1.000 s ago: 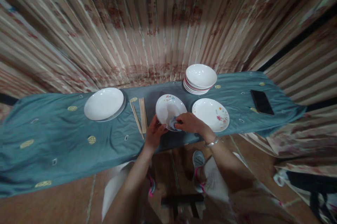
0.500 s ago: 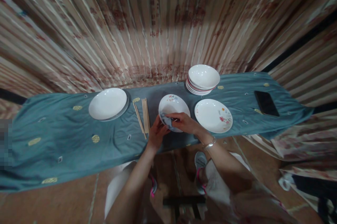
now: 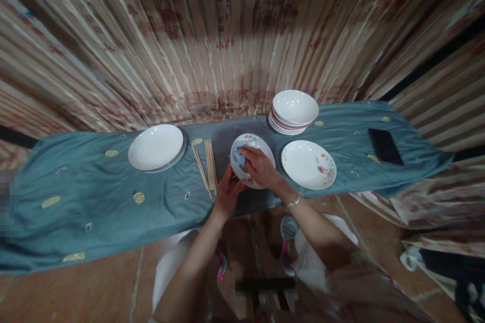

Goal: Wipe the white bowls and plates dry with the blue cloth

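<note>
A white plate with a floral rim (image 3: 264, 147) is in front of me, its near-left edge gripped by my left hand (image 3: 228, 192). My right hand (image 3: 261, 165) presses a light blue cloth (image 3: 238, 154) against the plate's left inner side. The fingers of that hand partly cover both cloth and plate. Just right of this plate lies another flowered white plate (image 3: 305, 164). Several wooden chopsticks (image 3: 210, 166) lie to the left of my left hand.
Stacked white bowls (image 3: 294, 108) stand at the back, right of centre. On the left is a stack of white plates (image 3: 156, 147). A black phone (image 3: 385, 146) lies at the right end of the teal-covered table (image 3: 102, 196). Pleated curtains (image 3: 227, 60) hang close behind.
My right hand has slid the cloth up the plate's left side, away from me, and its fingers now lie flatter over it. My left hand stays at the plate's edge.
</note>
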`<state>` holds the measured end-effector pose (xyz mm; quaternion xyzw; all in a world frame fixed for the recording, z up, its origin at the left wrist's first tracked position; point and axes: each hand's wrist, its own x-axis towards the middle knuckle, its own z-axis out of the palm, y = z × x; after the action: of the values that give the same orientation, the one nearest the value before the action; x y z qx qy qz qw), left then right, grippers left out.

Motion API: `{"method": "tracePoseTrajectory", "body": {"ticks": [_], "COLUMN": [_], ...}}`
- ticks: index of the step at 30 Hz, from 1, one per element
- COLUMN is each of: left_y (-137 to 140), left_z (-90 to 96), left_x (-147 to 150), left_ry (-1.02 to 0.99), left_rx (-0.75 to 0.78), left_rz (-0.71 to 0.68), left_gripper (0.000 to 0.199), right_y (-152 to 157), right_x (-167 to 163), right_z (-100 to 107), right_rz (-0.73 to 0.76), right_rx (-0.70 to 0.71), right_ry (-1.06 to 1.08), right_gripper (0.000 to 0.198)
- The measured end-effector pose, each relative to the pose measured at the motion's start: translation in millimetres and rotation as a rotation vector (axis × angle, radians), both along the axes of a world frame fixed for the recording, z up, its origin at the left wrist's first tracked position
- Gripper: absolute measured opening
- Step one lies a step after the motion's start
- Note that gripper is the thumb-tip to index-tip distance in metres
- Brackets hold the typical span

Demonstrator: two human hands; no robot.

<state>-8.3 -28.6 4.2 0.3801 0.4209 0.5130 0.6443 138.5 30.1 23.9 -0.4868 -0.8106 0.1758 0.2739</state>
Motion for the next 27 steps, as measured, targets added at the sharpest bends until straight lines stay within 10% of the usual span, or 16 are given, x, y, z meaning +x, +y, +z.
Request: {"method": "tracePoseTrajectory", "body": {"ticks": [27], "left_y": [5], "left_z": [-4.9], "left_x": [-2], "left_ry": [0.009], "left_rx": [-0.003], "left_rz": [0.015], "left_gripper": [0.072], "right_y": [-42], "right_x": [34], "right_z": [23], "right_rz": [0.125], "right_rx": [-0.269], "right_ry": [-0.169], "right_gripper": [0.037]}}
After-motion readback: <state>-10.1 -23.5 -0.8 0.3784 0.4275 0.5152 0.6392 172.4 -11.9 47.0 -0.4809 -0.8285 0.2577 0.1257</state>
